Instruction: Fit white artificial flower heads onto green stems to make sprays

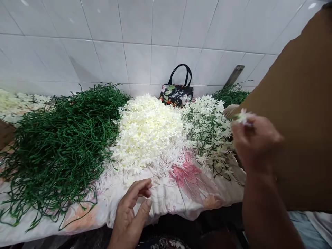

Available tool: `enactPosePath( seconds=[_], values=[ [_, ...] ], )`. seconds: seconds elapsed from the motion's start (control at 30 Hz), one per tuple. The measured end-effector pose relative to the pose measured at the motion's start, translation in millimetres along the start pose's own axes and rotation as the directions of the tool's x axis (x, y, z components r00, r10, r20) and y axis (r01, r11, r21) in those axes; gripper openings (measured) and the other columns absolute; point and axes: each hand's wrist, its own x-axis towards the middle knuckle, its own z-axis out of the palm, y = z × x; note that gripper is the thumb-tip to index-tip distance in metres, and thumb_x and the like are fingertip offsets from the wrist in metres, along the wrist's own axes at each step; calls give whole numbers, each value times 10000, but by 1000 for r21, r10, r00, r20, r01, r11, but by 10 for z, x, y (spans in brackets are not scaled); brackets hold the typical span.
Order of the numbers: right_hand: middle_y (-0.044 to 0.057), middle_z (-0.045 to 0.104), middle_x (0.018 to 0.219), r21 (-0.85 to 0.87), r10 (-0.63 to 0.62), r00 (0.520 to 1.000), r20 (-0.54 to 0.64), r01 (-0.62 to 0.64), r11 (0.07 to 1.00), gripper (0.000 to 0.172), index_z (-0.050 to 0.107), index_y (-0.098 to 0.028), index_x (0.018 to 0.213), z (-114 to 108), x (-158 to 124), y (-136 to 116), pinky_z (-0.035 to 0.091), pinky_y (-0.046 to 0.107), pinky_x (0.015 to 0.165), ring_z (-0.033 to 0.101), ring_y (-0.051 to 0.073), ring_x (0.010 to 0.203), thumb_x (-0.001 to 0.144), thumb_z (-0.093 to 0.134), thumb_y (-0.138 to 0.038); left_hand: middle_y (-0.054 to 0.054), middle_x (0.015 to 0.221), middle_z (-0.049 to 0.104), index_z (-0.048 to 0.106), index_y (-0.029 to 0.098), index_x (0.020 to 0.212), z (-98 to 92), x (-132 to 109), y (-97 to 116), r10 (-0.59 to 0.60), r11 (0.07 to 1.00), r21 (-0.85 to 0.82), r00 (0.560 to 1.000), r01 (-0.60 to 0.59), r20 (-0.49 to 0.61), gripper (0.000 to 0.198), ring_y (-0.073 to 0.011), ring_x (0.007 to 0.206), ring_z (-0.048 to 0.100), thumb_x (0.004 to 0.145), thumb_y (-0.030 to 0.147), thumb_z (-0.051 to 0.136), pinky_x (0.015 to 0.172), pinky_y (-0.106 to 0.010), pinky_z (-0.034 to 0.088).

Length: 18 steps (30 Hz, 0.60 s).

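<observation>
In the head view, the left hand [132,211] lies low at the near edge of the worktop. It is open, its fingers loosely spread and curled, the fingertips [145,185] touching the floral cloth [181,188] that covers the worktop, just in front of the pile of loose white flower heads [149,133].

The right hand [255,143] is raised above the right end of the worktop, seen from the back and somewhat blurred. Its fingers are closed in a pinch on a single white flower [243,116], which sticks out above the fingertips. This flower is held in the air, clear of the cloth, just to the right of a cluster of green sprays with white flowers on them [210,133].

The pile of flower heads fills the middle of the worktop. To its left spreads a large heap of bare green stems [64,138], some trailing over the near edge. A smaller bunch of green stems [230,94] lies at the far right by the wall, and more white flowers [15,102] lie at the far left.

A black handbag with a floral print [176,93] stands upright against the white tiled wall [140,38], behind the pile. A person in a brown garment [298,114] fills the right side, close beside the raised hand.
</observation>
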Motion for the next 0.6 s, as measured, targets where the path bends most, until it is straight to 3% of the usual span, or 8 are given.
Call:
enactPosePath(
  seconds=[0.07, 0.13, 0.3, 0.37, 0.5, 0.6],
  values=[
    [160, 644, 821, -62, 29, 999, 33, -27, 998, 212, 641, -132, 988, 35, 137, 234, 448, 365, 625, 608, 273, 767, 825, 528, -205, -50, 863, 676, 688, 201, 920, 0, 4, -21, -2, 1000, 24, 1000, 2, -7, 242, -168, 751, 614, 742, 344, 607, 745, -266, 495],
    [168, 636, 889, -117, 8, 988, 151, 10, 993, 264, 612, -163, 1073, 53, 151, 390, 440, 390, 674, 598, 313, 860, 831, 512, -198, -48, 864, 677, 697, 202, 888, -19, 10, -49, 3, 999, 55, 1000, -2, -19, 228, -165, 734, 617, 740, 351, 608, 718, -260, 505],
    [177, 622, 1028, -113, -38, 968, 250, 68, 991, 300, 590, -191, 1094, -4, -83, 539, 440, 445, 807, 570, 360, 1004, 822, 481, -131, -61, 874, 694, 712, 194, 851, -158, 15, -116, 41, 984, 172, 999, -44, 18, 204, -183, 741, 641, 726, 331, 629, 684, -262, 528],
    [166, 634, 1014, -128, -12, 979, 205, 39, 991, 308, 598, -198, 1098, -73, -162, 507, 458, 464, 803, 594, 360, 972, 818, 489, -132, -53, 812, 688, 714, 190, 843, -205, -6, -114, 57, 980, 191, 998, -55, -2, 194, -174, 690, 632, 733, 318, 617, 662, -261, 529],
    [146, 655, 1015, -94, 52, 994, 98, -43, 995, 289, 636, -182, 1072, -187, -305, 240, 492, 446, 802, 632, 340, 928, 815, 511, -141, -45, 780, 657, 698, 184, 818, -248, 13, -5, 71, 986, 158, 986, -46, -153, 186, -158, 679, 603, 772, 299, 559, 612, -238, 511],
    [113, 678, 901, 116, -131, 978, 160, 113, 987, 210, 656, -195, 979, -154, -503, -76, 513, 397, 731, 652, 286, 831, 826, 524, -139, -51, 784, 657, 693, 176, 800, -288, 101, 55, 112, 968, 240, 978, -68, -176, 179, -175, 720, 610, 768, 283, 553, 661, -265, 512]
  ],
)
